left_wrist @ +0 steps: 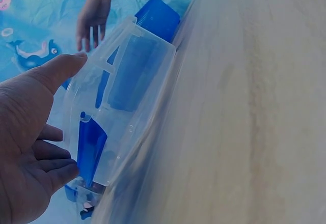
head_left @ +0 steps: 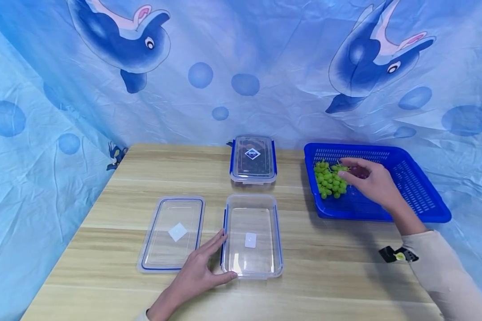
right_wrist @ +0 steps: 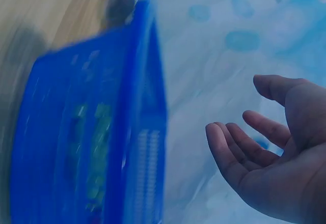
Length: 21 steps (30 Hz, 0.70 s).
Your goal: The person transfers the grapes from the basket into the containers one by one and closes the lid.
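Note:
My left hand [head_left: 197,272] rests against a clear plastic food container [head_left: 252,263] with blue side clips. Its fingers touch the left side, and the thumb lies at the near-left corner of the rim. The container has no lid on. Its clear lid [head_left: 166,249] with a blue seal lies flat to the left. My right hand [head_left: 371,183] hovers over a blue plastic basket [head_left: 419,196], thumb and fingers apart, holding nothing. Just left of its fingertips is a bunch of green grapes [head_left: 328,182] in the basket. Dark red grapes [head_left: 360,172] are partly hidden behind that hand.
A lidded clear container [head_left: 254,167] with blue clips stands at the back middle of the wooden table [head_left: 104,236]; its contents look dark. Behind the table hangs a blue sheet [head_left: 241,53] printed with dolphins and bubbles.

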{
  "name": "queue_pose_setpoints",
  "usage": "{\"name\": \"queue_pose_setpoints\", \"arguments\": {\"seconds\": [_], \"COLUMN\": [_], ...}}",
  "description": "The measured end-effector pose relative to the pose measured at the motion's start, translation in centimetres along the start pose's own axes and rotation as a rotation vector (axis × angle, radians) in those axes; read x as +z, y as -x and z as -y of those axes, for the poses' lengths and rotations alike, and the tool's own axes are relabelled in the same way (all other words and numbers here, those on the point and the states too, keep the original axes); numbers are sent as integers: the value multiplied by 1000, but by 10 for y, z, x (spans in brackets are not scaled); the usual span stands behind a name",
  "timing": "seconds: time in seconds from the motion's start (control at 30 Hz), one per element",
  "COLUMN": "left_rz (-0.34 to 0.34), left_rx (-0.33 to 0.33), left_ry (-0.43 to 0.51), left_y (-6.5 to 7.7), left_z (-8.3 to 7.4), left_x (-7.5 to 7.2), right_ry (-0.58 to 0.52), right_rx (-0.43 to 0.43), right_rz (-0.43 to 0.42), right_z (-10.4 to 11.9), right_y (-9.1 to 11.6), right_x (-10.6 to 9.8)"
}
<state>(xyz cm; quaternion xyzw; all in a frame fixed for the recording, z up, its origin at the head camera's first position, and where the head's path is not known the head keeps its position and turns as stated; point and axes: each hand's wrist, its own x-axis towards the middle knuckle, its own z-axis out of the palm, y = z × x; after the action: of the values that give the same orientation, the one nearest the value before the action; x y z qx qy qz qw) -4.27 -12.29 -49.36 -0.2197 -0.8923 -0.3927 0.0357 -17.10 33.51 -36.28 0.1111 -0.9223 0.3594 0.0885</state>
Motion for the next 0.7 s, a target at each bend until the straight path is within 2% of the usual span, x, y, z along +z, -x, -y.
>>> {"name": "queue_pose_setpoints", "arguments": {"seconds": [0.13, 0.33, 0.53, 0.7], "left_rz": [13, 34, 33, 33], "left_rx": [-21, -46, -41, -35], "left_ry": [25, 32, 34, 26], "left_y": [0, 1, 1, 2], "left_z": [0, 1, 1, 1], "left_x": [1, 3, 3, 3], "right_ry": [11, 100, 148, 139], "right_rx": [48, 70, 84, 96], "right_rz": [34, 77, 156, 227], "right_z": [-27, -60, -82, -94], "right_y": [-11, -22, -28, -30], "right_x": [-7, -10, -4, 4]}}
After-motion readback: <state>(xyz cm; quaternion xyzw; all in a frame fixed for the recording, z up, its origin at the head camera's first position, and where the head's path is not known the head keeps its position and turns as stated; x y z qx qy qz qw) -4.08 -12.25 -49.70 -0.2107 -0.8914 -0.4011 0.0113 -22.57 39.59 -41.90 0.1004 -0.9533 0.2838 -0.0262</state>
